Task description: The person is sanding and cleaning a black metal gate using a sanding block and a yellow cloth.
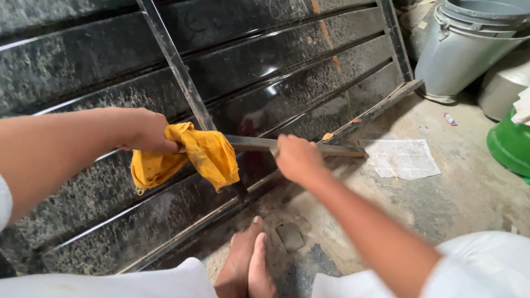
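My left hand grips a crumpled yellow cloth and holds it against a long flat metal bar. My right hand is closed around the same bar further right; the bar's brownish end sticks out past my fist. Behind both hands lies a black metal gate with glossy ribbed panels, dusty in places, and a diagonal frame rail.
My bare feet rest on the concrete floor at the gate's lower edge, beside a small flat stone. A sheet of paper lies to the right. Grey metal buckets and a green container stand at far right.
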